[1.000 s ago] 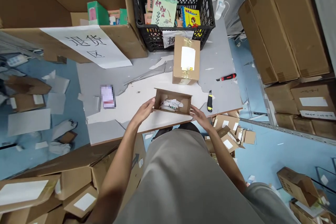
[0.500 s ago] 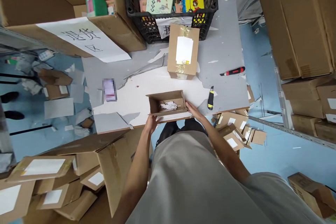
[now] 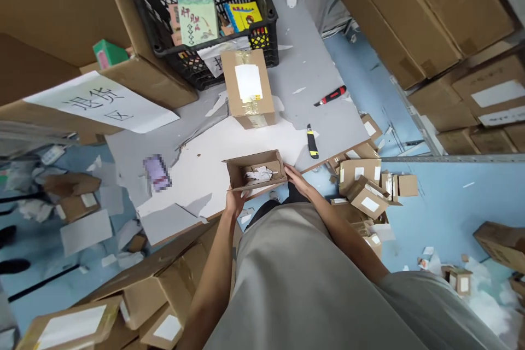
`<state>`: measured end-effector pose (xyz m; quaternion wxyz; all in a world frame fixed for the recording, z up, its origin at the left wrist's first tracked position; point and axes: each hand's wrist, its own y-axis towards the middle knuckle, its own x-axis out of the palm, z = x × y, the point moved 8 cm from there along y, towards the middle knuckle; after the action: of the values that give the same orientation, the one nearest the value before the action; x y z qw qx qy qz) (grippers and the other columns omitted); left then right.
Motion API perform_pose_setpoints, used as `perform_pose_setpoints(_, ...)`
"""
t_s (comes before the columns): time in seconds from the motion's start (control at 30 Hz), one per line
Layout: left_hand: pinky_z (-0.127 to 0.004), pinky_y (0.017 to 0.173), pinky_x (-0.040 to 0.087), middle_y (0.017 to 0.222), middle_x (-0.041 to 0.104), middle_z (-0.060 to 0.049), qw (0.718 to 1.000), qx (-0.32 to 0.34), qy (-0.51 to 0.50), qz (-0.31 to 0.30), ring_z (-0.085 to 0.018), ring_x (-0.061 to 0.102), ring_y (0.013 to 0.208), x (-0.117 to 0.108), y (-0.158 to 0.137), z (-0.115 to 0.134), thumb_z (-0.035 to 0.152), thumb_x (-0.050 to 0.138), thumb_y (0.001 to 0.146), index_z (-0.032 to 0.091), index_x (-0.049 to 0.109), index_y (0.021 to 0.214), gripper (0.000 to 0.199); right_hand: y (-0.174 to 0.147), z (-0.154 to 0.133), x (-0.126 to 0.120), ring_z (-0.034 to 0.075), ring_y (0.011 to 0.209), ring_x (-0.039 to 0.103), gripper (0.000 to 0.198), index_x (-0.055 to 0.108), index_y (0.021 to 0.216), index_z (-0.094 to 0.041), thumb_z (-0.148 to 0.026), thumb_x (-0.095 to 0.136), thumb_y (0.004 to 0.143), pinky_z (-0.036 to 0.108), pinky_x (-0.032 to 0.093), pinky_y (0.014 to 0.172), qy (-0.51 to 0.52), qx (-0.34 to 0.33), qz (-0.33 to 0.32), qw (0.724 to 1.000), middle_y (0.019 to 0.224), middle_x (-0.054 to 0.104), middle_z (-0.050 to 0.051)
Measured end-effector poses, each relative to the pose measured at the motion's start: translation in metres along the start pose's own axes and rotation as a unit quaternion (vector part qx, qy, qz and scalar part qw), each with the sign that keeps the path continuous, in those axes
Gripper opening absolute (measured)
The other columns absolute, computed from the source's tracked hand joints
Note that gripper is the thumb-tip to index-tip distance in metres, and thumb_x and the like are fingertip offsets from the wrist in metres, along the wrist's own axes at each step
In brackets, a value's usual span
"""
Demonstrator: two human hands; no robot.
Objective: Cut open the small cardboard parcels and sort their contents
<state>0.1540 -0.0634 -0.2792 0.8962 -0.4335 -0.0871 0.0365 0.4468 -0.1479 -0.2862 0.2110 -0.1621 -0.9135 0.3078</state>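
A small open cardboard box [image 3: 238, 170] is held at the table's front edge, close to my body. Crumpled white paper [image 3: 261, 174] lies inside it. My left hand [image 3: 235, 202] grips the box at its near left corner, fingers partly hidden beneath it. On the right end, my right hand [image 3: 296, 179] is closed against the box's side. Beyond it stands a taped cardboard carton [image 3: 229, 82] with a white label. A yellow-and-black utility knife [image 3: 312, 142] lies to the right, and a red-and-black utility knife [image 3: 331, 95] farther back.
A black plastic crate [image 3: 164, 54] holding books stands at the back, beside a large carton [image 3: 164, 76] with a paper sign. A blurred purple item [image 3: 157, 173] lies on the table's left. Discarded boxes [image 3: 365, 197] litter the floor at right; more fill a big carton at lower left.
My view has turned toward the right, so the table appears tilted and more floor shows at right. Both hands keep hold of the small box, which has shifted slightly toward the right floor side.
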Motion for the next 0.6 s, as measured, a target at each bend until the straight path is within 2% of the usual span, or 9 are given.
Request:
perform_pose_setpoints(0.1,-0.051,0.123,0.055,0.152,0.075,-0.009,0.999,0.019,0.020,-0.041,-0.028,0.064,0.150,-0.003,0.000,0.002,0.041,0.069,0.100,0.032,0.075,0.138,0.040,-0.020,0.010,0.002,0.031,0.156,0.060,0.064,0.080,0.144,-0.037,-0.071,0.084,0.090,0.053,0.046,0.134,0.025,-0.006,0.030,0.999,0.162,0.073,0.001)
perform_pose_setpoints(0.2,-0.050,0.121,0.057,0.151,0.075,-0.008,0.995,0.035,0.028,-0.084,-0.028,0.063,0.150,-0.004,-0.006,0.000,0.041,0.073,0.099,0.033,0.076,0.134,0.036,-0.050,0.014,-0.002,0.031,0.158,0.059,0.063,0.081,0.142,-0.040,-0.072,0.087,0.088,0.052,0.048,0.133,0.047,-0.046,0.065,0.996,0.163,0.072,-0.001)
perform_pose_setpoints(0.3,-0.047,0.113,0.062,0.146,0.078,-0.008,0.991,0.038,0.038,-0.126,-0.029,0.066,0.146,0.005,-0.014,-0.007,0.047,0.072,0.101,0.030,0.079,0.126,0.031,-0.091,0.019,-0.011,0.032,0.160,0.057,0.069,0.080,0.144,-0.040,-0.077,0.088,0.086,0.051,0.049,0.133,0.064,-0.099,0.102,0.988,0.166,0.069,-0.001)
perform_pose_setpoints(0.43,-0.038,0.105,0.063,0.135,0.083,-0.008,0.975,0.034,0.072,-0.206,-0.027,0.072,0.135,0.044,-0.031,-0.023,0.055,0.071,0.103,0.026,0.083,0.120,0.036,-0.157,0.034,-0.032,0.031,0.163,0.056,0.076,0.078,0.148,-0.038,-0.081,0.086,0.087,0.049,0.047,0.135,0.083,-0.158,0.181,0.967,0.170,0.066,0.001)
perform_pose_setpoints(0.6,-0.039,0.106,0.062,0.136,0.083,-0.009,0.932,0.043,0.139,-0.333,-0.030,0.074,0.133,0.118,-0.074,-0.047,0.064,0.078,0.098,0.024,0.081,0.130,0.051,-0.239,0.061,-0.066,0.031,0.166,0.053,0.077,0.076,0.152,-0.038,-0.082,0.083,0.089,0.047,0.048,0.134,0.123,-0.197,0.274,0.933,0.174,0.062,0.001)
